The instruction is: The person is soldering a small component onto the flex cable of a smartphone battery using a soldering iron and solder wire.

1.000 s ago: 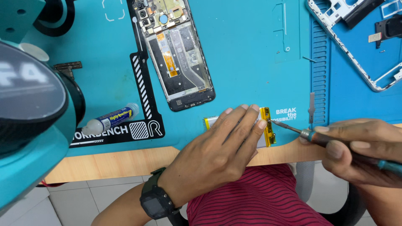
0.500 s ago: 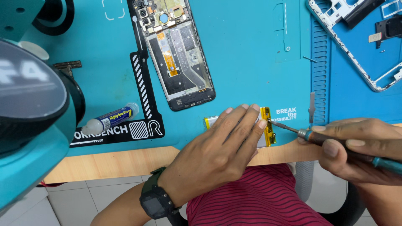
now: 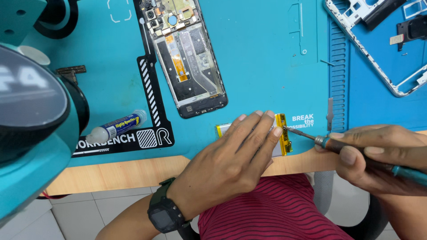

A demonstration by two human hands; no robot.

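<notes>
Small tube (image 3: pixel 116 127) with blue-and-yellow label, white cap, lying near mat's front left edge. White printed lettering and striped black border (image 3: pixel 151 95) on teal mat. White printed sign (image 3: pixel 303 121) just right of yellow-taped flat pack. Black wristwatch screen (image 3: pixel 163 218), dark.

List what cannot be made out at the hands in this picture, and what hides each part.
Head view only:
- Battery: mostly hidden under the left hand.
- Tool: handle end cut off by the right edge; grip wrapped by the right hand.
- Tool tip on the battery's yellow end: too small to tell.
</notes>
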